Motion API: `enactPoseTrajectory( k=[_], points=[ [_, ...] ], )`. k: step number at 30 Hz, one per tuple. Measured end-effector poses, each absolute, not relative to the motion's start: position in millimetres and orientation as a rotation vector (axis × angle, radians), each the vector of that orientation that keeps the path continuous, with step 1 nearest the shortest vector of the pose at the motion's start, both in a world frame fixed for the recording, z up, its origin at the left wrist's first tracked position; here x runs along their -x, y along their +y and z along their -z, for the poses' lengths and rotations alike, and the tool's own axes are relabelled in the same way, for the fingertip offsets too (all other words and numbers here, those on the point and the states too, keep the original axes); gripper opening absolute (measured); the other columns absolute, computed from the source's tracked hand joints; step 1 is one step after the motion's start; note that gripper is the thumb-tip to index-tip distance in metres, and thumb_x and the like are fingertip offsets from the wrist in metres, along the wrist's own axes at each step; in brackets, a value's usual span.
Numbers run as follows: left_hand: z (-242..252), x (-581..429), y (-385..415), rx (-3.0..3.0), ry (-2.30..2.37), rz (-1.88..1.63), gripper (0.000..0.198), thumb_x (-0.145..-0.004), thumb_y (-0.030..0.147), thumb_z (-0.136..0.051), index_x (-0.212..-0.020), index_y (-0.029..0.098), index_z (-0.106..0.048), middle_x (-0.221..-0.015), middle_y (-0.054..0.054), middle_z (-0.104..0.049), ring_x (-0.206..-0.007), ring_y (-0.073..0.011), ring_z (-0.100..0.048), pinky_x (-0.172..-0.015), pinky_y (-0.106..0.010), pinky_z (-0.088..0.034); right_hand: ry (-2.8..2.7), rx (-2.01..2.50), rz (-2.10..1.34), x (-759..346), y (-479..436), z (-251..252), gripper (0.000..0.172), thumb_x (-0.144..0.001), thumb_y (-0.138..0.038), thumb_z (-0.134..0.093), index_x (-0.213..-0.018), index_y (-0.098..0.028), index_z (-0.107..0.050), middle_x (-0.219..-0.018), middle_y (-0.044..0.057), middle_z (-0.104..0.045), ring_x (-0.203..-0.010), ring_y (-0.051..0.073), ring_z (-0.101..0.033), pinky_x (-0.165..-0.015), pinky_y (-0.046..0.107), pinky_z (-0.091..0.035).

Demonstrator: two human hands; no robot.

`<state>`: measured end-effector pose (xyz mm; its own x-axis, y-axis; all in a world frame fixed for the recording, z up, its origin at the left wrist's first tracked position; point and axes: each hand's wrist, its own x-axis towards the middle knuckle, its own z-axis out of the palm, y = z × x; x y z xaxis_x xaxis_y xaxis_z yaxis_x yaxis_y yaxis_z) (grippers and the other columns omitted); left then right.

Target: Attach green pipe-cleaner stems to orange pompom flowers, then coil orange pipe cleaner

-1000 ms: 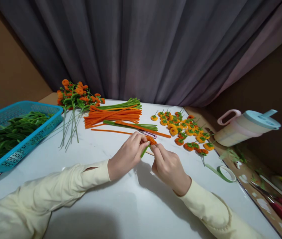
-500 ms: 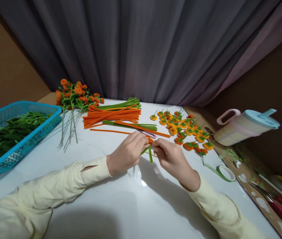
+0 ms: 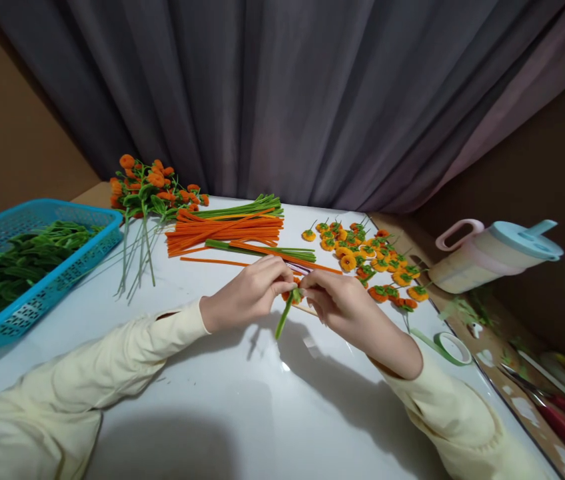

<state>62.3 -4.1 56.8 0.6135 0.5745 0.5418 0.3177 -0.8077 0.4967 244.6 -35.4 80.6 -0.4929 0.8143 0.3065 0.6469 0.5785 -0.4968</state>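
Between my fingertips, above the white table (image 3: 202, 407), is a small orange pipe-cleaner flower (image 3: 292, 295) with a green pipe-cleaner piece hanging down toward me. My left hand (image 3: 252, 290) pinches it from the left. From the right, my right hand (image 3: 345, 303) pinches it too, thumb and forefinger closed near the green part. The fingers hide much of the flower. Just behind my hands lie orange pipe cleaners (image 3: 227, 233) and green pipe cleaners (image 3: 287, 254), with a slim purple-handled tool (image 3: 298, 268) partly covered.
Several orange and yellow flower heads (image 3: 347, 260) lie at the right, near a green tape roll (image 3: 453, 348). A blue basket (image 3: 70, 273) of green leaves stands left. Finished orange flowers (image 3: 155, 193) lie behind it. A lidded cup (image 3: 492, 257) and red-handled pliers (image 3: 562, 420) are far right.
The flower has turned so its green underside faces me, and the green piece now hangs to the lower left. My left hand has shifted slightly left, my right slightly right.
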Motion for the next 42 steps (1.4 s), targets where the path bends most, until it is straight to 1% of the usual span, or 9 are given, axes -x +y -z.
enactPoseTrajectory(
  k=[6, 13, 18, 24, 27, 31, 35, 38, 42],
  points=[
    [-62.0, -61.8, -6.0, -2.463, 0.728, -0.937, 0.017, -0.088, 0.012, -0.04, -0.073, 0.017, -0.046, -0.072, -0.001, -0.051, -0.07, -0.0137, -0.048, -0.065, -0.025, -0.04, -2.258, 1.146, -0.524, -245.6, -38.7, -78.6, 0.019, -0.079, -0.003, -0.038, -0.071, -0.018, -0.045, -0.057, -0.002, -0.049, -0.05, 0.011, -0.043, -0.052, 0.021, -0.032],
    [-61.5, -61.1, -6.2, -2.647, 0.492, -0.856, 0.019, -0.087, 0.01, -0.032, -0.073, 0.018, -0.041, -0.071, -0.004, -0.049, -0.068, -0.0165, -0.042, -0.063, -0.029, -0.038, -2.478, 1.077, -0.444, -245.9, -35.4, -80.9, 0.025, -0.061, 0.006, -0.039, -0.068, -0.017, -0.047, -0.06, -0.001, -0.051, -0.051, 0.011, -0.042, -0.049, 0.02, -0.029],
    [-60.4, -60.4, -8.3, -2.662, 0.392, -0.784, 0.017, -0.085, 0.009, -0.032, -0.073, 0.018, -0.041, -0.071, -0.004, -0.047, -0.067, -0.0162, -0.04, -0.064, -0.029, -0.039, -2.571, 1.015, -0.579, -245.7, -35.5, -87.2, 0.031, -0.051, 0.008, -0.037, -0.066, -0.017, -0.048, -0.051, -0.006, -0.041, -0.047, 0.009, -0.034, -0.047, 0.02, -0.024],
    [-61.5, -59.4, -7.6, -2.473, 0.523, -0.87, 0.019, -0.091, 0.017, -0.037, -0.079, 0.015, -0.051, -0.077, -0.005, -0.054, -0.074, -0.0157, -0.048, -0.071, -0.029, -0.041, -2.519, 1.034, -0.649, -254.5, -31.3, -87.1, 0.024, -0.064, 0.005, -0.04, -0.069, -0.016, -0.051, -0.056, -0.003, -0.048, -0.051, 0.01, -0.039, -0.05, 0.019, -0.028],
    [-62.7, -57.2, -5.4, -2.155, 0.746, -0.938, 0.018, -0.091, 0.026, -0.043, -0.094, 0.016, -0.058, -0.091, -0.006, -0.06, -0.085, -0.016, -0.054, -0.074, -0.028, -0.044, -2.409, 1.094, -0.563, -257.4, -31.0, -85.7, 0.02, -0.071, 0.002, -0.041, -0.071, -0.017, -0.049, -0.06, -0.002, -0.05, -0.053, 0.01, -0.041, -0.051, 0.019, -0.029],
    [-58.8, -55.4, -6.2, -1.743, 0.74, -0.637, 0.034, -0.087, 0.034, -0.051, -0.115, 0.017, -0.055, -0.084, -0.003, -0.063, -0.068, -0.0129, -0.058, -0.058, -0.023, -0.047, -2.336, 1.1, -0.59, -255.7, -35.1, -80.8, 0.017, -0.079, -0.004, -0.038, -0.074, -0.018, -0.046, -0.062, -0.001, -0.05, -0.054, 0.011, -0.043, -0.053, 0.021, -0.032],
    [-45.4, -56.6, -12.3, -1.521, 0.727, -0.569, 0.035, -0.085, 0.032, -0.052, -0.114, 0.013, -0.056, -0.074, -0.001, -0.062, -0.055, -0.0101, -0.056, -0.057, -0.024, -0.047, -2.236, 1.127, -0.721, -252.2, -42.7, -68.2, 0.015, -0.085, -0.009, -0.036, -0.077, -0.018, -0.045, -0.06, -0.002, -0.048, -0.053, 0.011, -0.044, -0.054, 0.021, -0.034],
    [-32.0, -58.7, -17.4, -1.459, 0.719, -0.642, 0.033, -0.085, 0.033, -0.052, -0.113, 0.017, -0.051, -0.077, -0.001, -0.062, -0.061, -0.0121, -0.06, -0.059, -0.024, -0.048, -2.136, 1.18, -0.788, -251.0, -48.6, -53.7, 0.013, -0.086, -0.011, -0.037, -0.078, -0.018, -0.046, -0.061, -0.002, -0.049, -0.055, 0.011, -0.046, -0.056, 0.022, -0.036],
    [-20.5, -63.1, -22.0, -1.486, 0.736, -0.691, 0.018, -0.085, 0.031, -0.051, -0.097, 0.017, -0.054, -0.085, -0.003, -0.062, -0.069, -0.0133, -0.06, -0.059, -0.023, -0.048, -2.104, 1.184, -0.695, -250.1, -54.8, -34.9, 0.015, -0.084, -0.008, -0.036, -0.081, -0.018, -0.046, -0.066, 0.0, -0.049, -0.058, 0.012, -0.046, -0.056, 0.022, -0.035]
  ],
)
